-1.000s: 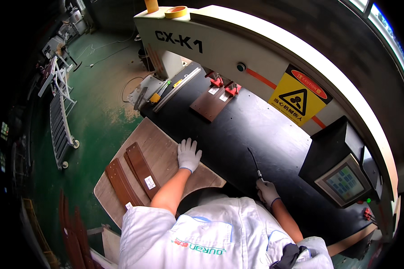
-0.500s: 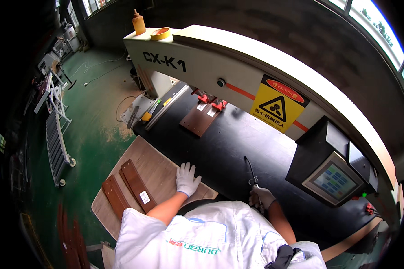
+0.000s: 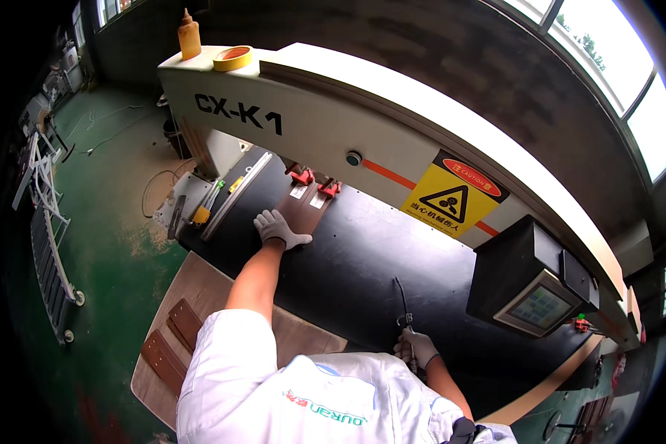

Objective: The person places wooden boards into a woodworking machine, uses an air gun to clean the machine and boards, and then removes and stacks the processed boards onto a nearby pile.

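Observation:
My left hand (image 3: 277,229), in a white work glove, has its fingers spread at the near edge of two brown boards (image 3: 308,217), lying flat side by side. Red clamps (image 3: 328,189) sit over the far ends of these boards, where white labels show. The boards rest on the machine's black bed (image 3: 370,259). Lower right, my gloved right hand (image 3: 416,348) is closed around the handle of an air blow gun (image 3: 403,320), whose thin, bent black nozzle points away from me over the bed.
A pale wooden board (image 3: 296,331) at the near left carries several brown strips (image 3: 163,359). Across the bed runs a white machine beam (image 3: 311,103) bearing a tape roll (image 3: 233,58) and an orange bottle (image 3: 189,38). A control screen (image 3: 538,305) hangs at the right.
My left hand has moved forward from the pale wooden board to the brown boards at the clamps. My right hand still grips the air blow gun. The whole view has shifted.

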